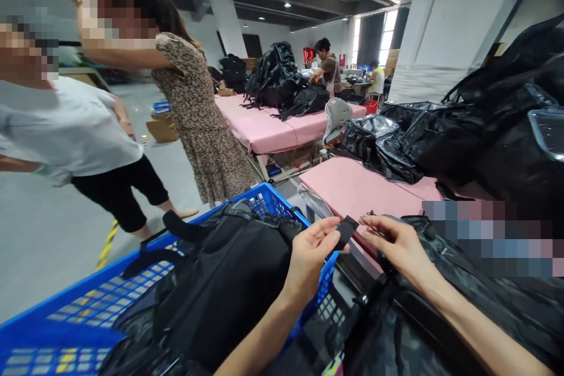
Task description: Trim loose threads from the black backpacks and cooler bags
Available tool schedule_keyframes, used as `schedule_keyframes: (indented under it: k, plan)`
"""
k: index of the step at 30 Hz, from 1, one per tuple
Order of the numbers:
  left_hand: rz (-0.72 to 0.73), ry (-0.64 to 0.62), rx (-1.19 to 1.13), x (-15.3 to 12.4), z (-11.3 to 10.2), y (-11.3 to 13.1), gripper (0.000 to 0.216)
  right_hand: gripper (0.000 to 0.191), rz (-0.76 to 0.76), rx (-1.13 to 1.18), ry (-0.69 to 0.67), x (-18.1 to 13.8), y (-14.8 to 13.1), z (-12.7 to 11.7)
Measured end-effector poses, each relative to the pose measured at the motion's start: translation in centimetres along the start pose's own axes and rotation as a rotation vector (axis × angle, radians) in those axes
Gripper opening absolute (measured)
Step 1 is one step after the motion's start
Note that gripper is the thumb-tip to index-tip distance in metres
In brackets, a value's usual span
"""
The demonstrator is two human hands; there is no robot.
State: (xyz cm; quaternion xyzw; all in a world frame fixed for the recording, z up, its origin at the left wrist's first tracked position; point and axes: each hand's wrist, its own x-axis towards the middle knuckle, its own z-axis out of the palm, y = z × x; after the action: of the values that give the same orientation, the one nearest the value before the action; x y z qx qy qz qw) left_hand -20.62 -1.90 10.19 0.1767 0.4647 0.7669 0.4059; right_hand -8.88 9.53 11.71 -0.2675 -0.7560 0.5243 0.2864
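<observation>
My left hand [312,251] pinches a small black tag [345,231] between thumb and fingers, just above the corner of a blue plastic crate [61,311]. My right hand [394,244] is beside it, fingers curled, with a thin black string or loop [369,215] at its fingertips. Below my right hand lies a black bag in clear plastic wrap [440,317]. Black bags [220,282] fill the crate.
A pink-covered table [352,185] ahead holds piles of wrapped black bags [476,135]. A second pink table [264,126] stands further back with more bags. Two people stand at left on the grey floor; others work at the far end.
</observation>
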Motion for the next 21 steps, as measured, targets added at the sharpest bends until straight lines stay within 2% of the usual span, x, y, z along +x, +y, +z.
schedule_keyframes:
  k: [3, 6, 9, 12, 16, 18, 21]
  plan:
    - [-0.016, -0.038, 0.006, -0.1, 0.6, -0.4, 0.039, 0.026, -0.017, 0.029, -0.048, 0.0, -0.2, 0.2]
    - [-0.052, -0.109, 0.03, 0.1, 0.9, -0.7, 0.033, 0.022, -0.059, -0.04, -0.112, -0.1, -0.2, 0.0]
    - [-0.056, -0.096, 0.022, 0.7, 0.9, -0.8, 0.027, 0.023, -0.141, -0.295, 0.013, -0.5, 0.3, -1.0]
    - [-0.111, -0.06, 0.005, 1.4, 0.6, -0.9, 0.029, 0.028, -0.336, -0.611, 0.168, -1.1, 1.0, -2.4]
    - [-0.161, -0.082, 0.024, 1.8, 0.3, -0.9, 0.033, 0.019, -0.695, -0.832, 0.193, -1.6, 1.0, -3.4]
    - [-0.175, -0.102, 0.048, 1.8, 0.3, -0.9, 0.033, 0.017, -0.785, -0.877, 0.19, -1.6, 0.7, -3.5]
    - [-0.198, -0.132, 0.079, 1.8, 0.4, -0.8, 0.033, 0.016, -0.811, -0.921, 0.165, -1.5, 0.2, -3.4]
